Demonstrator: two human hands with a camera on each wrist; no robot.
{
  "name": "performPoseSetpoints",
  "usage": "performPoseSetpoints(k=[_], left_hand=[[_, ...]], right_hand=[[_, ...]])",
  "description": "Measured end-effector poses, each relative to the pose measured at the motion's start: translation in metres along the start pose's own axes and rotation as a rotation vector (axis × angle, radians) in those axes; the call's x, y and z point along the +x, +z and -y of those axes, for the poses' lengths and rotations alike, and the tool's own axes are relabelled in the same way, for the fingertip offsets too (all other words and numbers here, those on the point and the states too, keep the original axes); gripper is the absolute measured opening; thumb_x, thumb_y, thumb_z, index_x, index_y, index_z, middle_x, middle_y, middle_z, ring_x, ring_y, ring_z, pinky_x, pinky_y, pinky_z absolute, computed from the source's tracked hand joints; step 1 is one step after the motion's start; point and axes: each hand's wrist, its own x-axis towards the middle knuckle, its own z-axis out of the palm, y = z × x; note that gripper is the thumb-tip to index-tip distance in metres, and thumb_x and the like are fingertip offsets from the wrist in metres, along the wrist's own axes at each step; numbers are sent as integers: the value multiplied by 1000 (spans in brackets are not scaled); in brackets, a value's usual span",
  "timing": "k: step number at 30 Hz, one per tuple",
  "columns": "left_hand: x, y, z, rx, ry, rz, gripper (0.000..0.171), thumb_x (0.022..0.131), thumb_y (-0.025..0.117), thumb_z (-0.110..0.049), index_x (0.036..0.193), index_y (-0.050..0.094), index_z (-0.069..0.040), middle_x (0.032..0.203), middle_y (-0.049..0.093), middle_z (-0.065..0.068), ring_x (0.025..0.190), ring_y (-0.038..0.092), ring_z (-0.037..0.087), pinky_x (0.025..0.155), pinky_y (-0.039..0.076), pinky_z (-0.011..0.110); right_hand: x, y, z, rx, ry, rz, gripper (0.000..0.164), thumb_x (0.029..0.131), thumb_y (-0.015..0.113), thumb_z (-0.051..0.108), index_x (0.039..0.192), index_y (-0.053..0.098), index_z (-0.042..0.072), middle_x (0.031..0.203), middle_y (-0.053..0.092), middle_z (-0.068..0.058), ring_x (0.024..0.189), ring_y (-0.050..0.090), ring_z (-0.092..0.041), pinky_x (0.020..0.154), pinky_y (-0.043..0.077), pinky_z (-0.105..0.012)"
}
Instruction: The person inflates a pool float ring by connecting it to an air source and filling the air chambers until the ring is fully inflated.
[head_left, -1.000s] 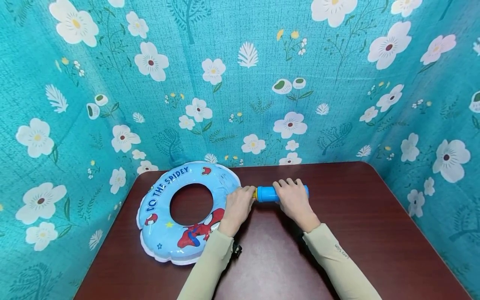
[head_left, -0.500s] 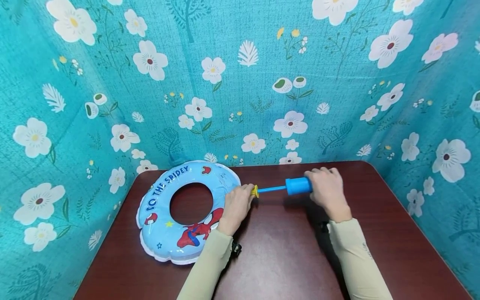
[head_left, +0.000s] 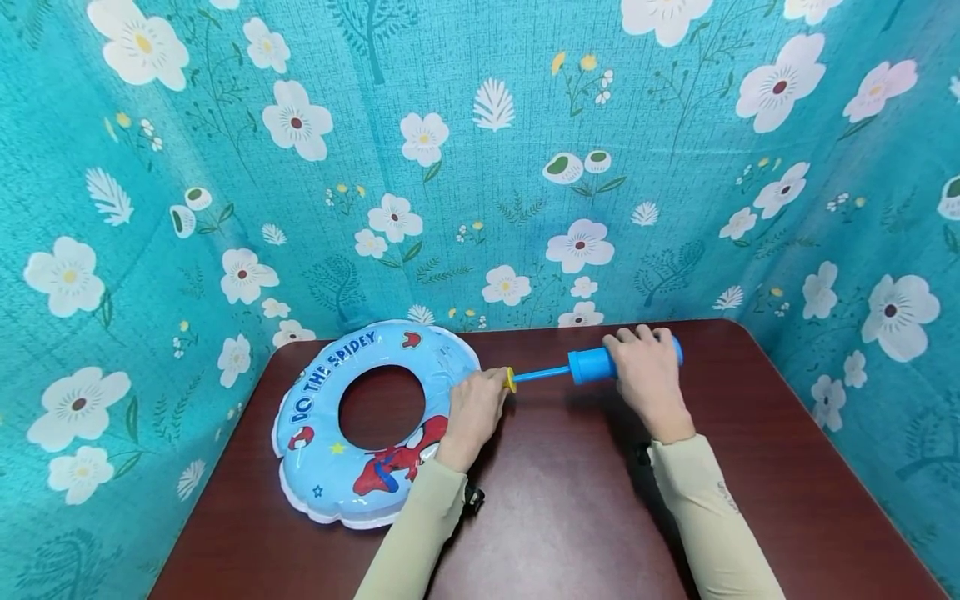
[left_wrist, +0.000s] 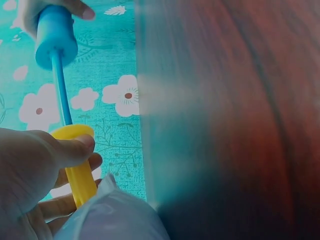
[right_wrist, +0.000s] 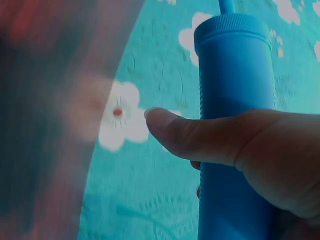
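A blue hand pump (head_left: 592,365) reaches across the space between the hands, its thin blue rod (head_left: 542,375) drawn out of the barrel. My right hand (head_left: 647,379) wraps round the barrel (right_wrist: 235,80), with the thumb lying across it in the right wrist view. At the rod's other end, my left hand (head_left: 474,417) pinches the yellow end piece (left_wrist: 80,175) between thumb and fingers. That hand is at the right side of a light blue inflatable swim ring (head_left: 311,467) printed with a red figure and lettering. Beside the yellow piece, a pale plastic bulge (left_wrist: 120,215) shows in the left wrist view.
The ring lies on the left of a dark reddish-brown table (head_left: 555,517). A teal flowered cloth (head_left: 480,192) hangs behind the table and along both sides.
My right hand has slid the pump barrel rightward away from the yellow end piece, baring the rod, then shifted slightly back left. My left hand has stayed by the ring.
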Motion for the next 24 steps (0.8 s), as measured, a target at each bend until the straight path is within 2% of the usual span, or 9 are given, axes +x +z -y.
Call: performPoseSetpoints(k=[8, 14, 18, 24], left_hand=[[0, 3, -2, -23, 7, -17, 5, 100, 77, -20, 102, 74, -16, 104, 80, -2, 85, 72, 21, 63, 59, 37], [-1, 5, -8, -19, 36, -17, 14, 100, 77, -20, 113, 76, -15, 111, 80, -1, 93, 74, 22, 68, 62, 38], [-1, 6, -10, -10, 31, -9, 23, 100, 77, -21, 122, 76, -14, 116, 80, -1, 97, 75, 21, 71, 62, 40], [-1, 6, -7, -6, 29, -22, 18, 100, 77, -22, 118, 77, -17, 110, 80, -2, 89, 75, 21, 65, 60, 39]], right_hand=[[3, 14, 41, -22, -62, 46, 47, 75, 94, 12, 116, 73, 9, 107, 73, -15, 101, 64, -37, 86, 47, -58], [0, 22, 65, -28, -80, 59, 52, 77, 96, 18, 123, 73, 13, 112, 73, -13, 103, 64, -36, 85, 49, -57], [-1, 25, 72, -12, -82, 57, 56, 75, 98, 21, 125, 73, 13, 114, 74, -13, 104, 65, -36, 85, 50, -57], [2, 23, 62, 58, -61, 110, 56, 72, 98, 22, 122, 73, 15, 113, 76, -11, 103, 67, -35, 85, 49, -56]])
